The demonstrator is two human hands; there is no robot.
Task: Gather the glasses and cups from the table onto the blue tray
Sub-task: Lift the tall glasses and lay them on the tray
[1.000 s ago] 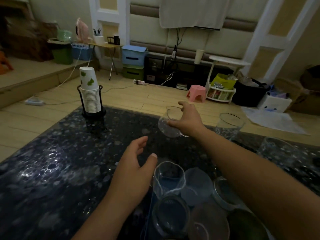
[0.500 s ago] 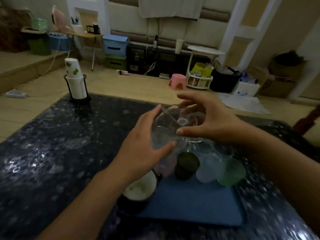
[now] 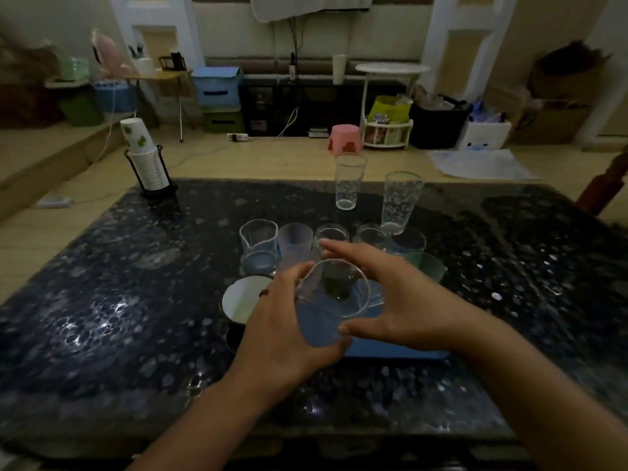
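The glass (image 3: 331, 300), a second ago far out on the table (image 3: 102, 300), now hangs between both hands above the tray (image 3: 401, 350). Left hand (image 3: 289, 331) and right hand (image 3: 397, 300) curl around it. Two tall glasses (image 3: 350, 181) wait beyond the fingertips.

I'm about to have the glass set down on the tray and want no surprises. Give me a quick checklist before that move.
1. Clear glass held by both hands: ok; left hand and right hand curl round it.
2. Glass upright: not ok, tilted toward the camera.
3. Glass over the blue tray: ok.
4. Free spot under the glass: cannot tell, the hands hide it.
5. White cup clear of the left hand: cannot tell, they overlap in view.
6. Everything gathered: not ok, two tall glasses remain on the table.
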